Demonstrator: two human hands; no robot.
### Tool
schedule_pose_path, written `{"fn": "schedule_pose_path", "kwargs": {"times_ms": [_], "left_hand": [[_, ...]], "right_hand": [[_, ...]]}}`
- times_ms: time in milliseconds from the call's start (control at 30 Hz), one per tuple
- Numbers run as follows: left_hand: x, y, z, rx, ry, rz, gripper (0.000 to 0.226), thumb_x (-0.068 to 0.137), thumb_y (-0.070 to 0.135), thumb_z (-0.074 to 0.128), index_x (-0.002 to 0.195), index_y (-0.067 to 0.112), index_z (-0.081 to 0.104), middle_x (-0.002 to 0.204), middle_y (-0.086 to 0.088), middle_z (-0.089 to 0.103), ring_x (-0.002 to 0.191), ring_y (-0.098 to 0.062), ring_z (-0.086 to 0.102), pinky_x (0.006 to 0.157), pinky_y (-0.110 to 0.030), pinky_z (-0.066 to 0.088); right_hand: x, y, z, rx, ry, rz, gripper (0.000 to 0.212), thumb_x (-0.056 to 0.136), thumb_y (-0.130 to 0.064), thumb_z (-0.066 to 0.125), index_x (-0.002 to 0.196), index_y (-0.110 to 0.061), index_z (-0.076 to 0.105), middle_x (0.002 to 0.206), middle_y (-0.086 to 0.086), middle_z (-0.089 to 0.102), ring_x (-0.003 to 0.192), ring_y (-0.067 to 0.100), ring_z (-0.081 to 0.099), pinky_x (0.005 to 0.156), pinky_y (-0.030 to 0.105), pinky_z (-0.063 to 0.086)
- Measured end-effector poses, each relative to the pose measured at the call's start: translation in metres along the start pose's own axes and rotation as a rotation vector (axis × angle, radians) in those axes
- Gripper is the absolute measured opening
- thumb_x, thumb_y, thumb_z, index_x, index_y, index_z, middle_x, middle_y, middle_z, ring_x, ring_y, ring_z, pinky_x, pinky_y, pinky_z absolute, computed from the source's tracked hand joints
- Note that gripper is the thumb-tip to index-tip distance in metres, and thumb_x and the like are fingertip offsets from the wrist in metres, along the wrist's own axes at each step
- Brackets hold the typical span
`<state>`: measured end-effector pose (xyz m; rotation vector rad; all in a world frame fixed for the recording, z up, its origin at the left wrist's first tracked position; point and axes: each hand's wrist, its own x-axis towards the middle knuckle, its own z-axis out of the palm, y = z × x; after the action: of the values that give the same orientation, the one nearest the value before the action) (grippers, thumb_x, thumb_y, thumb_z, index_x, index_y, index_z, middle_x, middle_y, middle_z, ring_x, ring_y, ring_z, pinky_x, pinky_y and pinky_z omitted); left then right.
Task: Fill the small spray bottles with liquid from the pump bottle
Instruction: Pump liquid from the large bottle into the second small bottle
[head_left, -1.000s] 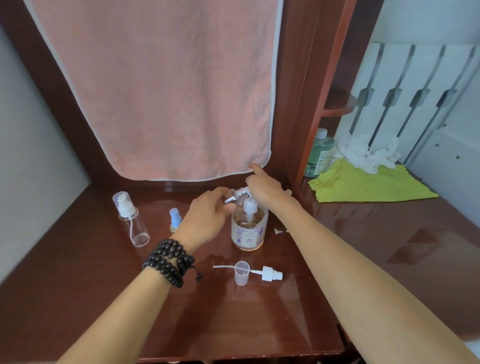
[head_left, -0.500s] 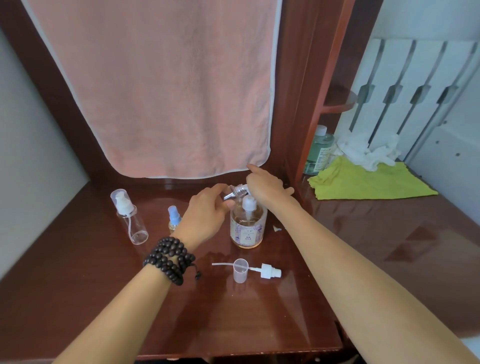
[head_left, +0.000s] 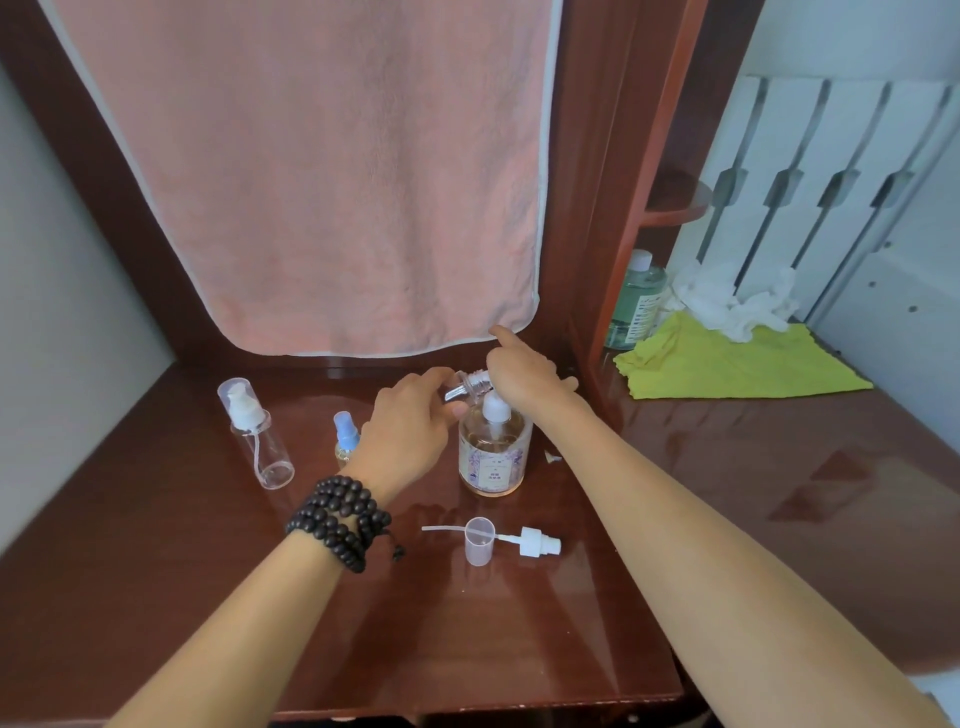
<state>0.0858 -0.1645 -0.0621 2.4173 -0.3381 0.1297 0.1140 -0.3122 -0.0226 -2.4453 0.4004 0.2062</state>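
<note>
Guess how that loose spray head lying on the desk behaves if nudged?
The loose spray head probably weighs little: small white plastic. Lying on its side on the glossy desk, it likely slides or rolls. Its thin dip tube looks flexible and passes behind the clear cap.

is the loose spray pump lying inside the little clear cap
No, the spray pump lies flat on the table behind the upright cap.
</note>
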Motion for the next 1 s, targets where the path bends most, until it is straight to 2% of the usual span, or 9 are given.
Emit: {"fn": "schedule_pose_path", "kwargs": {"times_ms": [133,367,500,600,833,1000], "left_hand": [[-0.003,-0.003,0.004,0.001,-0.014,-0.014,0.032,0.095,0.034,0.054,0.127,0.028,0.053,0.099,0.001,0.053,0.104,-0.031,0.054,0.09,-0.05,0.046],[0.003,-0.002,-0.005,-0.011,0.004,0.025,0.033,0.093,0.035,0.056,0.125,0.029,0.054,0.102,-0.002,0.059,0.102,-0.031,0.054,0.091,-0.05,0.045],[0.002,-0.003,0.001,-0.003,-0.025,-0.001,0.034,0.095,0.033,0.055,0.128,0.026,0.054,0.107,-0.003,0.059,0.106,-0.031,0.054,0.096,-0.049,0.043],[-0.002,-0.004,0.005,-0.007,-0.03,-0.022,0.034,0.095,0.035,0.054,0.128,0.027,0.053,0.107,-0.002,0.058,0.106,-0.03,0.054,0.094,-0.05,0.045],[0.002,-0.001,-0.005,-0.004,0.014,0.02,0.033,0.093,0.035,0.057,0.125,0.031,0.055,0.101,-0.001,0.058,0.103,-0.031,0.054,0.089,-0.051,0.047],[0.001,-0.002,0.002,-0.002,-0.012,-0.009,0.033,0.093,0.034,0.056,0.126,0.031,0.054,0.101,0.001,0.056,0.105,-0.031,0.053,0.091,-0.051,0.046]], "right_hand": [[0.0,0.001,0.009,-0.003,-0.013,0.049,0.062,0.102,-0.019,0.021,0.157,-0.047,0.024,0.156,0.01,0.041,0.147,0.033,0.026,0.114,0.054,0.01],[0.001,0.001,-0.005,0.013,-0.01,0.007,0.06,0.1,-0.026,0.026,0.159,-0.039,0.021,0.154,0.011,0.043,0.146,0.038,0.028,0.114,0.055,0.012],[0.004,0.003,0.002,0.022,-0.02,0.087,0.063,0.101,-0.019,0.02,0.158,-0.045,0.02,0.155,0.015,0.04,0.148,0.038,0.024,0.116,0.055,0.008],[0.002,0.003,0.006,-0.003,-0.013,0.116,0.059,0.104,-0.021,0.018,0.158,-0.047,0.021,0.155,0.014,0.04,0.147,0.035,0.025,0.116,0.053,0.009],[0.001,0.003,-0.005,0.029,-0.032,-0.006,0.059,0.1,-0.024,0.026,0.158,-0.035,0.023,0.153,0.012,0.044,0.144,0.039,0.031,0.114,0.056,0.012],[0.003,0.004,0.002,0.009,-0.009,0.068,0.061,0.102,-0.018,0.021,0.156,-0.046,0.027,0.152,0.012,0.044,0.145,0.035,0.028,0.115,0.052,0.011]]}}
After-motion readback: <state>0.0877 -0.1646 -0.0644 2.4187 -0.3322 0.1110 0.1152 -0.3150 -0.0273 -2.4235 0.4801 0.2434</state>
